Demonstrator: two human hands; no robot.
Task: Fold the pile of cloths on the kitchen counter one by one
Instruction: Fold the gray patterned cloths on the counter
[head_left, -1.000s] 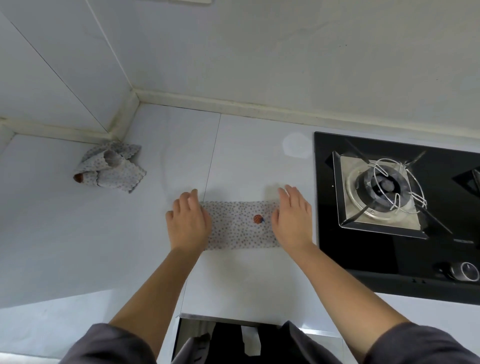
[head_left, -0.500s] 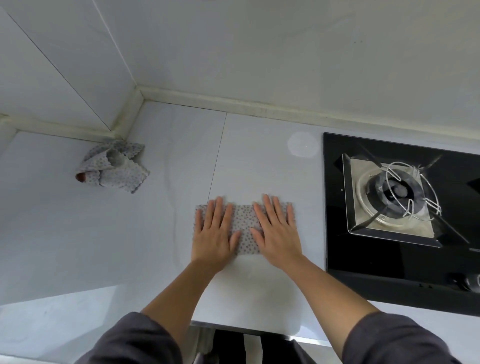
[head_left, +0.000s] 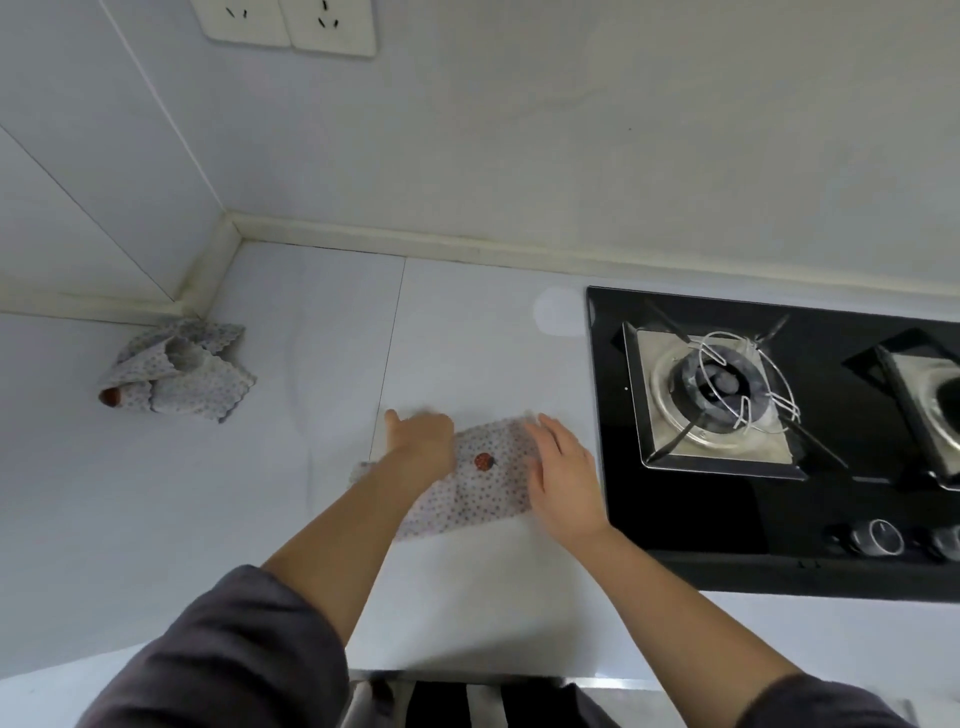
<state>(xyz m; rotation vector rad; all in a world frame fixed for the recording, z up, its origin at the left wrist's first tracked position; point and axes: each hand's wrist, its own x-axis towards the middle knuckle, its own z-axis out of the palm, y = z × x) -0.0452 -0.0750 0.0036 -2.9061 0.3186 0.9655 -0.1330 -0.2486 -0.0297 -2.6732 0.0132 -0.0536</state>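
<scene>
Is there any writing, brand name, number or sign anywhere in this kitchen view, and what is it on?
No text here can be read.
On the wall sockets: no lettering shows.
On the flat dotted cloth: only dots and a red patch, no words.
On the hob: tiny marks near the knobs, too small to read.

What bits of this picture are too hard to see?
All in the head view:
Left hand: motion-blurred, grip unclear.
Cloth: left end hidden under the left arm.
Right burner: cut off by the picture's edge.
Pile: bunched up, cloths uncountable.
</scene>
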